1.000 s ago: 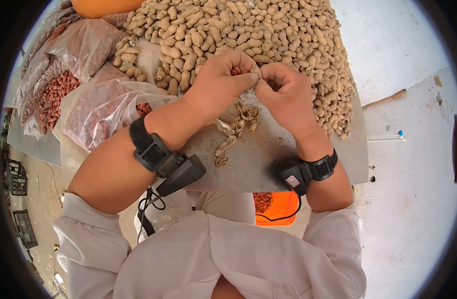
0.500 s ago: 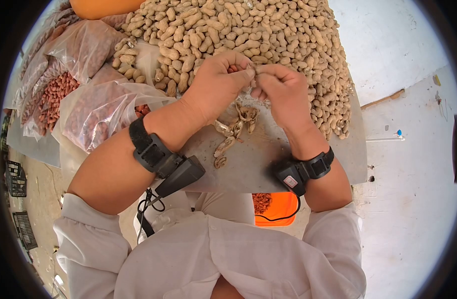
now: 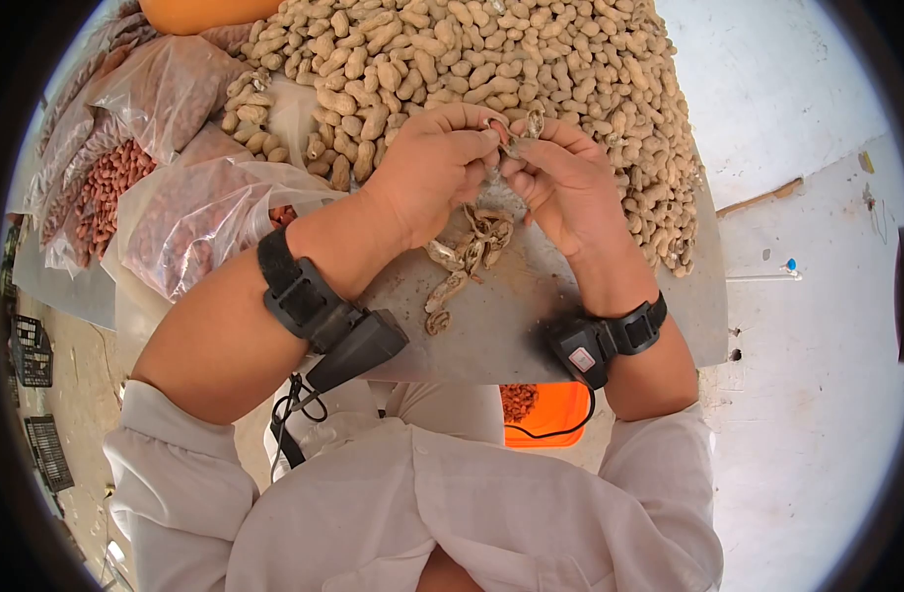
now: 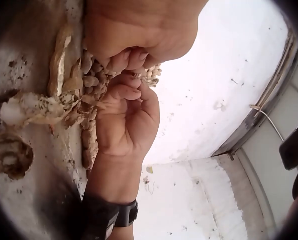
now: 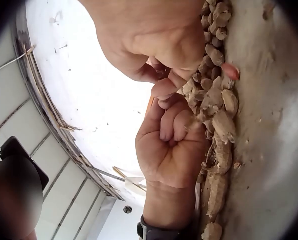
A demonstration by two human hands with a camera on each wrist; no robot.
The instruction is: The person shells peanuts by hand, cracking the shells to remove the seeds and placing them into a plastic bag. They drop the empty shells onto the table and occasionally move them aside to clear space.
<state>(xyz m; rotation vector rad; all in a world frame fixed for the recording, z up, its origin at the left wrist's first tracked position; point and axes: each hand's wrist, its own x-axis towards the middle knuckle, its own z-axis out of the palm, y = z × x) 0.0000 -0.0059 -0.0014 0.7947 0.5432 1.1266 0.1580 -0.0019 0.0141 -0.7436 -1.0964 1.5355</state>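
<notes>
Broadly, one grey, smooth surface [image 3: 471, 350] carries everything at hand. Across its far half spreads one heap of tan, unshelled peanuts [image 3: 491, 59], too many to count, probably kept within easy reach. Beside it, at least three clear plastic bags [image 3: 166, 89] bulge with reddish kernels, apparently to contain them. One orange plastic basin [image 3: 573, 414] sits below the near edge, with more reddish pieces inside.

Two hands meet just above the heap's near side, likely so that both can work on one small thing. The left hand [image 3: 412, 178] pinches one slim, reddish piece [image 3: 499, 127] between thumb and fingers; the right hand [image 3: 575, 197] grips one tan shell piece [image 3: 535, 124]. Crumpled, open shells [image 3: 486, 237] overlap below, their number unclear. One pinkish-red kernel [image 5: 231, 71] lies near shells in the right wrist view.
</notes>
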